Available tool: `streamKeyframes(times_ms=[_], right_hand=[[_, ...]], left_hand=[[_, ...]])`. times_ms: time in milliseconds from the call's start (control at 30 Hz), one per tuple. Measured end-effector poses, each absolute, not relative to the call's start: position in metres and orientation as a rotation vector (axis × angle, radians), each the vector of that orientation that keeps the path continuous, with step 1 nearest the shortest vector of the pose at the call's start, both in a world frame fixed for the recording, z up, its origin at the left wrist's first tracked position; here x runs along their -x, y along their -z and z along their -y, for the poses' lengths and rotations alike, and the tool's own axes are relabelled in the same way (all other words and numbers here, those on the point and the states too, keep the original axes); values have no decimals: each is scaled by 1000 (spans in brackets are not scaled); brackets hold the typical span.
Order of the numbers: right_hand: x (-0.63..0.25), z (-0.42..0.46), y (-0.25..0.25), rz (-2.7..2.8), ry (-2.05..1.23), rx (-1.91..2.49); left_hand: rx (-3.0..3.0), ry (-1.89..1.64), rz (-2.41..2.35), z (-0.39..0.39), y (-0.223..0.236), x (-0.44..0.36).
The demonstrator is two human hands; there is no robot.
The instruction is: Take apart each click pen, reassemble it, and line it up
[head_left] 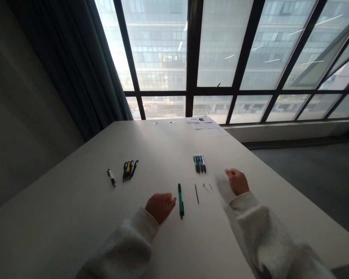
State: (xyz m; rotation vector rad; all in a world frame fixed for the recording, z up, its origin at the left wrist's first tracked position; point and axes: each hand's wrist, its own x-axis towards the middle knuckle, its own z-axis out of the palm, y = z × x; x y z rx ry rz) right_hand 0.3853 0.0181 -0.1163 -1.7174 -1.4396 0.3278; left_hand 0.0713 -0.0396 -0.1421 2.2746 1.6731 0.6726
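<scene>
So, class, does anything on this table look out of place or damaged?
Nothing looks spilled or plainly damaged, but a thin dark rod and small loose pieces lie right of the green pen, as if a pen had been taken apart. On the left, one white-and-black pen lies apart from the cluster of pens.

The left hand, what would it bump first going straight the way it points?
Probably the green pen, just beyond the fingertips of the left hand, though the hand's height is unclear.
</scene>
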Motion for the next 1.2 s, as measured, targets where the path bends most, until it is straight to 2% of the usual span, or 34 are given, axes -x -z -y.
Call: streamKeyframes(times_ms=[233,533,667,767,900,1100,1200], right_hand=[[-306,25,114,2152,-454,1681],[-295,32,116,2336,-435,1828],[-292,36,118,2387,-432,1841],[-292,38,118,2423,-464,1821],[-301,34,118,2430,-538,1721],[-320,21,93,2067,-574,1486],[-316,17,54,1817,-855,1255]], left_hand=[[-2209,-590,-1848,56,130,-104],[-2158,-501,-1892,55,126,-109],[-2092,-602,-1863,51,127,-100],[-1980,-824,-1727,45,126,-89],[-1491,-1081,-1320,39,124,-80],[-1060,-1174,-787,44,126,-91],[-980,-1141,-662,50,126,-98]])
